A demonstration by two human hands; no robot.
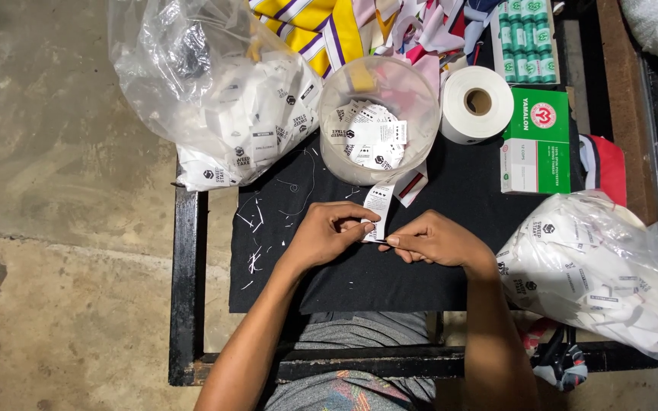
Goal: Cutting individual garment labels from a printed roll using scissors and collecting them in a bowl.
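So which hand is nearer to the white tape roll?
Right. The right hand sits below the white tape roll, slightly to its left; the left hand is farther left across the black cloth. Both pinch a white label.

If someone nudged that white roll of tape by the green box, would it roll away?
Probably not: the white roll lies flat, hole up, on the black cloth, so it would likely slide. It looks tightly wound, so probably firm and fairly heavy for its size.

even overhead light, sharp focus, glare on the clear plastic bags (192, 68).
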